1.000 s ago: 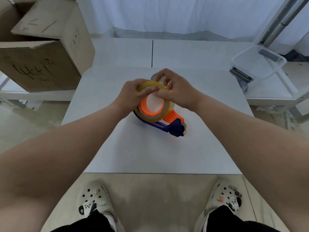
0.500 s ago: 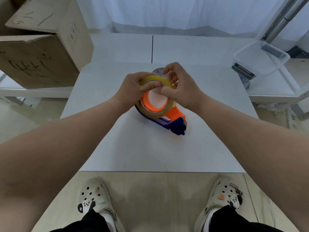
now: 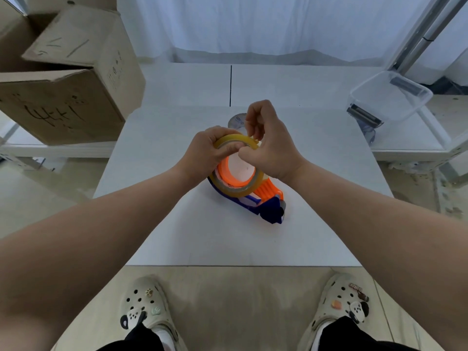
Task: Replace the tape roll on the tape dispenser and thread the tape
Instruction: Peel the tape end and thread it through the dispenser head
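Observation:
A blue and orange tape dispenser [image 3: 268, 209] lies on its side in the middle of the white table [image 3: 177, 236]. A yellowish clear tape roll [image 3: 235, 191] sits around its orange hub. My left hand [image 3: 207, 155] grips the far left rim of the roll. My right hand [image 3: 271, 145] is at the far right rim, thumb pressed on the roll and fingers curled and pinched just above it. A second roll [image 3: 236, 120] lies behind my hands, mostly hidden.
A large open cardboard box [image 3: 63, 79] stands on a shelf at the left. A clear plastic bin [image 3: 390, 97] sits at the right on a side table. White curtains hang behind. My feet in light clogs show below the table's near edge.
My right fingers have lifted up off the roll's rim, curled as if picking at the tape. The left hand keeps its grip. The camera has tilted slightly.

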### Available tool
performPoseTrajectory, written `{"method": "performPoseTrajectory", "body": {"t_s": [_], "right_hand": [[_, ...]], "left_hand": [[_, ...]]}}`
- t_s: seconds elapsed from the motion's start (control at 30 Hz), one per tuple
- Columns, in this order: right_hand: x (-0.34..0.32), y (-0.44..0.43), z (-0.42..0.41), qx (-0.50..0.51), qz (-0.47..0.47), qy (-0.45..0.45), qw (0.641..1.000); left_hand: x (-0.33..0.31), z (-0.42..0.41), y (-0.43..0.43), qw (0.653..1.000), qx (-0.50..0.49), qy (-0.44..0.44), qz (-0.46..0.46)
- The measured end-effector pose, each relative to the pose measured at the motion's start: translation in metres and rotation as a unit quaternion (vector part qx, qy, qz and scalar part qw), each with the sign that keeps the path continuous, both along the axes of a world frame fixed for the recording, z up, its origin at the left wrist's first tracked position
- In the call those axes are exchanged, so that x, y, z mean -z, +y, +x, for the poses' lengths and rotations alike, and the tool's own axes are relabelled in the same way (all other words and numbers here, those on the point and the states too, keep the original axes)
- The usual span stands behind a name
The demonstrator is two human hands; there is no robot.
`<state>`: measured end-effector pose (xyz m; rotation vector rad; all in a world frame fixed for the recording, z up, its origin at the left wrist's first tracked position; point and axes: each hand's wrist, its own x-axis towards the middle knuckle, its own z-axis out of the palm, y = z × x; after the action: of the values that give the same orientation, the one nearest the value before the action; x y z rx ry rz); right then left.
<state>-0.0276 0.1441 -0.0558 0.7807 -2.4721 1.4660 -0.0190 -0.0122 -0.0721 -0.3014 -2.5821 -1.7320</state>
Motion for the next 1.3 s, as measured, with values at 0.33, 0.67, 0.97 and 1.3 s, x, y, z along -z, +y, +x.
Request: {"method": "performPoseTrajectory", "body": {"t_s": [0.33,0.67,0.97,1.3], "right_hand": [[0.004,0.004,-0.003,0.022,0.018,-0.014,1.0],[-0.003,0.01,-0.005,0.013,0.061,-0.001,0.998],[-0.029,0.024,0.006,-0.019,0.09,-0.171,0.981],[-0.043,0.028,0.022,0.053,0.196,-0.104,0.974]], "left_hand": [[-0.004,0.0,-0.001,1.0,-0.012,0.02,-0.019],[-0.003,0.004,-0.003,0.997,-0.004,0.022,-0.07],[-0.011,0.013,-0.006,0.973,0.019,0.092,-0.21],[-0.025,0.023,-0.003,0.949,0.057,0.099,-0.293]]}}
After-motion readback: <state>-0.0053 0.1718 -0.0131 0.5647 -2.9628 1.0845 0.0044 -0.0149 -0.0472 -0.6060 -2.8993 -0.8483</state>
